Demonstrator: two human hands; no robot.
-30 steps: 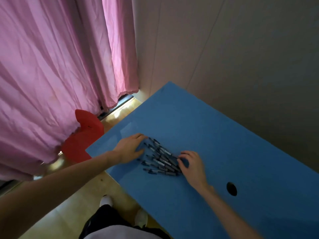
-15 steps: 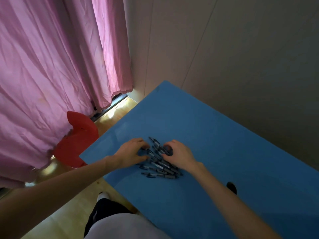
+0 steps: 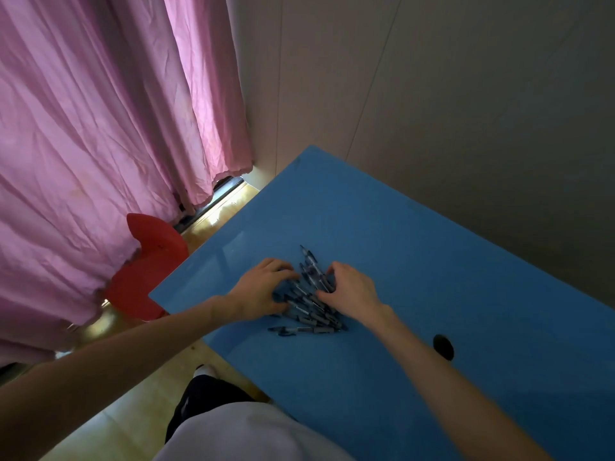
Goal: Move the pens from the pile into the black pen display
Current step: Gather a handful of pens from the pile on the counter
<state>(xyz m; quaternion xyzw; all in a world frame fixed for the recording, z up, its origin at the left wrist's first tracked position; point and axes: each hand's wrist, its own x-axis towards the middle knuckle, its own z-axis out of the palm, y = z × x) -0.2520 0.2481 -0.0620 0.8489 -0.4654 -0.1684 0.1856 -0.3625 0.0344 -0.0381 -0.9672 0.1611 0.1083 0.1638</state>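
A pile of several dark pens (image 3: 307,301) lies on the blue table (image 3: 416,261) near its left front edge. My left hand (image 3: 263,291) presses against the pile's left side, fingers curled onto the pens. From the right, my right hand (image 3: 349,291) cups the same pile, fingers spread over the pens. The two hands squeeze the pile between them. One pen (image 3: 307,256) sticks out at the far end, and another pen (image 3: 299,330) lies across the near end. No black pen display is in view.
A round dark hole (image 3: 443,347) is in the table, right of my right forearm. A red stool (image 3: 146,277) stands on the wooden floor left of the table, beside pink curtains (image 3: 100,144). A grey wall (image 3: 466,111) runs behind the table.
My right hand moved left and forward onto the pile, and both hands closed in from either side. The pens are bunched tighter than a second ago.
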